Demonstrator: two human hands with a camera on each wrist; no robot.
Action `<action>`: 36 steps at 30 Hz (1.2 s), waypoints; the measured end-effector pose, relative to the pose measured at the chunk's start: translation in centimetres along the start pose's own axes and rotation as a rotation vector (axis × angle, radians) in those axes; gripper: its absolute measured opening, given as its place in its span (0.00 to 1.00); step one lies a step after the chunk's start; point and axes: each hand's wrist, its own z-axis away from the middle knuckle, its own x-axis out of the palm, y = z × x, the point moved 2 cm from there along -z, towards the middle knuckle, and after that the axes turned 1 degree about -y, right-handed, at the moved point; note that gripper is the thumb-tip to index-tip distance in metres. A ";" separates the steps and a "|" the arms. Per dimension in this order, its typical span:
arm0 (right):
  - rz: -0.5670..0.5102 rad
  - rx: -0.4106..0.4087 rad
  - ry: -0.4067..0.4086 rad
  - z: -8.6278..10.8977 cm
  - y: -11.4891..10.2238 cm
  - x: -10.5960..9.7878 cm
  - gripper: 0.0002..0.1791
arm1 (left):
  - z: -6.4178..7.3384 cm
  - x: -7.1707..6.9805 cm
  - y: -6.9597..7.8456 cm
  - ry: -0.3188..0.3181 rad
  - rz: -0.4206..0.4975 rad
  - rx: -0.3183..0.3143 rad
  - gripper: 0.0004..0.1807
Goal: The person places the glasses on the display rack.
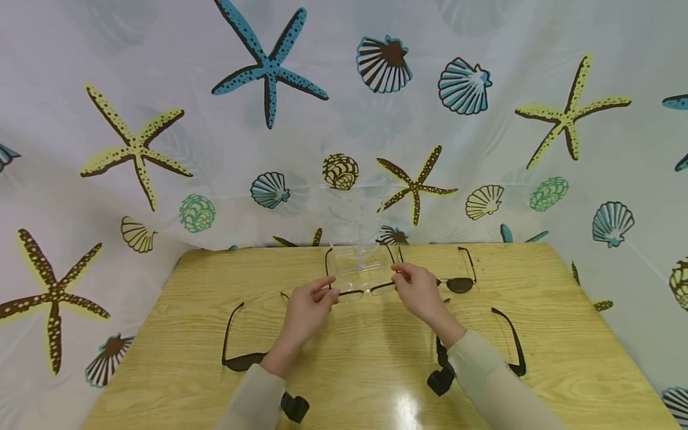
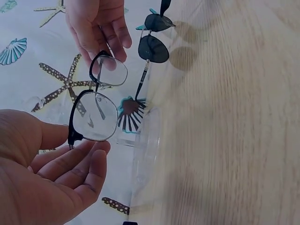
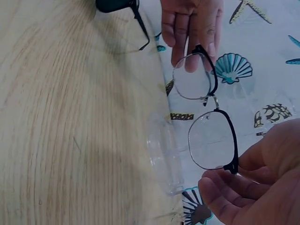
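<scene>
Both hands hold a pair of clear-lensed eyeglasses [image 1: 367, 291] with black upper rims and thin metal lower rims. In the head view, my left hand [image 1: 309, 307] pinches the left front corner and my right hand [image 1: 421, 292] pinches the right one. The temples are unfolded and point away toward a transparent display stand [image 1: 361, 239] at the table's back. Seen in the left wrist view, the left thumb and fingers meet at the hinge of the eyeglasses [image 2: 95, 87]. The right wrist view has the right hand [image 3: 258, 183] at the opposite hinge.
Dark sunglasses [image 1: 244, 361] lie at the front left of the wooden table [image 1: 376, 370]. Another pair of sunglasses [image 1: 459, 285] lies behind the right hand. Black-framed glasses [image 1: 518, 367] are partly covered by the right sleeve. A shell-and-starfish patterned cloth [image 1: 333, 125] hangs behind.
</scene>
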 end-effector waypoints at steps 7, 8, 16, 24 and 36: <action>0.028 0.000 0.013 -1.3 0.6 0.7 0.21 | -1.3 0.4 -0.8 0.010 -0.007 -0.029 0.22; 0.032 -0.001 0.018 -1.5 0.7 0.7 0.21 | -1.5 0.5 -0.9 0.010 -0.004 -0.029 0.22; 0.066 0.012 0.061 -3.0 1.1 1.0 0.21 | -3.0 1.1 -0.9 0.030 0.004 -0.036 0.22; 0.098 0.010 0.077 -4.6 1.0 1.2 0.22 | -4.3 1.3 -1.3 0.051 0.006 -0.064 0.22; 0.057 0.074 0.033 -6.0 1.8 1.5 0.23 | -5.6 1.6 -1.6 0.050 0.002 -0.120 0.22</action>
